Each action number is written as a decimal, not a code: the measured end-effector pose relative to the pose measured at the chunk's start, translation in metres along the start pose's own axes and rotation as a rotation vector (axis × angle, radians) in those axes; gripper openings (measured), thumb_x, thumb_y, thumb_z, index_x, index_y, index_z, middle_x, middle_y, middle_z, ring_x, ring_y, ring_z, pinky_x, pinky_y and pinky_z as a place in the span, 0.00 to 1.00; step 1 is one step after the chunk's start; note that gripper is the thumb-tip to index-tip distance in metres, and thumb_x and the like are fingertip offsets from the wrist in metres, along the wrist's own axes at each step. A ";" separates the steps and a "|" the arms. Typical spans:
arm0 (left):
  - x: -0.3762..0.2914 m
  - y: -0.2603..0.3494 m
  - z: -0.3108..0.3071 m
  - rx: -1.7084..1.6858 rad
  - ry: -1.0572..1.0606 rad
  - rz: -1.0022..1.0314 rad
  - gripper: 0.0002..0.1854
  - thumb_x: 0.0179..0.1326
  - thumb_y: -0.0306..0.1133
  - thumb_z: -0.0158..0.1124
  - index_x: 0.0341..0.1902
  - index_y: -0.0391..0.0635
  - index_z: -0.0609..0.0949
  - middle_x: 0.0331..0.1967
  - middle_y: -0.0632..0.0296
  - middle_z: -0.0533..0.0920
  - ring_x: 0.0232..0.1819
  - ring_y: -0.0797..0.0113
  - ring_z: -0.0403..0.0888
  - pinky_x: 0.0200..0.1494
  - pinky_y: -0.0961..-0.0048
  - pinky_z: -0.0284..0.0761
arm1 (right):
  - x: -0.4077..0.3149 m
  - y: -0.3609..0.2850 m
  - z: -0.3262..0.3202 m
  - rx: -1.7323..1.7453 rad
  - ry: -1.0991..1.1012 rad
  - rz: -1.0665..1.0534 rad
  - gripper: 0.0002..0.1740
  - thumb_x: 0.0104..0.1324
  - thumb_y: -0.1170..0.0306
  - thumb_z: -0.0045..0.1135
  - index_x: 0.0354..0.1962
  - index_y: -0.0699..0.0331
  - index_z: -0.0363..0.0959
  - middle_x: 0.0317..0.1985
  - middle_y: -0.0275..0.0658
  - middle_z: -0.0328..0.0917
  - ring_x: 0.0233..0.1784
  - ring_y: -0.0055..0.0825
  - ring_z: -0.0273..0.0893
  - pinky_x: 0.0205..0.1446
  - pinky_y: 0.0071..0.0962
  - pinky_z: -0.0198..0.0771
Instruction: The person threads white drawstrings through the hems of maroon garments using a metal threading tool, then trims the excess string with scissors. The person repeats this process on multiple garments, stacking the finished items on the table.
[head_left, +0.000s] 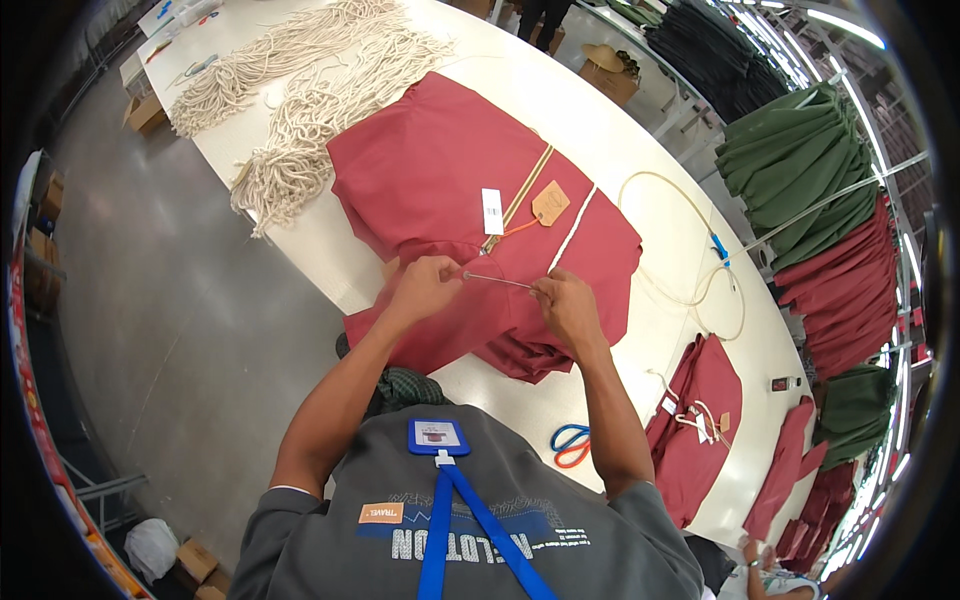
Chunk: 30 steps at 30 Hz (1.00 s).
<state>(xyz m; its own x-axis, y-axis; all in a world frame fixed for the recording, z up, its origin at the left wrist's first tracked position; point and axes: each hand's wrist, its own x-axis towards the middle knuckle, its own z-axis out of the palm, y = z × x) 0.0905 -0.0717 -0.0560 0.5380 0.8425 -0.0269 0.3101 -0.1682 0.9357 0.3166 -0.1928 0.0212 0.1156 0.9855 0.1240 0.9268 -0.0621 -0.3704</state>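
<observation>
A dark red garment (442, 165) with a brass-coloured zip (529, 187) lies spread on the table before me. My left hand (427, 289) pinches its fabric near a small eyelet. In my right hand (566, 304) is a thin metal rod (499, 280), whose far end reaches the eyelet; whether it has entered cannot be told. A white cord (574, 225) runs over the garment down to my right hand. Beside the zip lie a white label (492, 211) and a brown hang tag (551, 203) on an orange string.
Bundles of cream cord (300, 127) cover the table's far left. Blue-and-red-handled scissors (571, 445) lie near my right forearm. To the right are a folded red garment (697, 427), a coiled hose (664, 176) with a blue fitting and hanging green garments (802, 165). Another person's hand (752, 551) shows lower right.
</observation>
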 end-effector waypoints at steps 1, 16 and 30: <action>0.000 0.000 0.000 -0.005 -0.010 0.020 0.11 0.56 0.26 0.66 0.41 0.33 0.85 0.30 0.60 0.86 0.33 0.75 0.80 0.40 0.73 0.76 | 0.000 0.000 0.000 -0.011 -0.033 0.020 0.09 0.65 0.69 0.57 0.32 0.64 0.82 0.33 0.47 0.76 0.39 0.48 0.77 0.43 0.48 0.73; 0.008 0.012 0.007 -0.232 -0.272 0.069 0.05 0.63 0.23 0.64 0.41 0.35 0.85 0.32 0.66 0.85 0.35 0.81 0.78 0.38 0.79 0.73 | 0.026 -0.051 -0.007 0.539 -0.131 -0.057 0.06 0.63 0.73 0.63 0.38 0.65 0.81 0.37 0.46 0.79 0.38 0.43 0.79 0.41 0.39 0.73; 0.004 0.018 0.009 -0.275 -0.280 -0.038 0.10 0.65 0.33 0.68 0.44 0.38 0.87 0.27 0.71 0.81 0.29 0.83 0.73 0.30 0.77 0.70 | 0.024 -0.025 0.029 0.629 0.016 -0.046 0.04 0.63 0.76 0.60 0.36 0.67 0.79 0.32 0.40 0.80 0.35 0.25 0.78 0.41 0.27 0.73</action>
<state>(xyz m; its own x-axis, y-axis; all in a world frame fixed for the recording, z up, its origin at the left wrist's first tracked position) 0.1051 -0.0763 -0.0424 0.7352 0.6667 -0.1225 0.1324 0.0360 0.9905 0.2858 -0.1634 0.0072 0.0907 0.9822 0.1643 0.5438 0.0894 -0.8345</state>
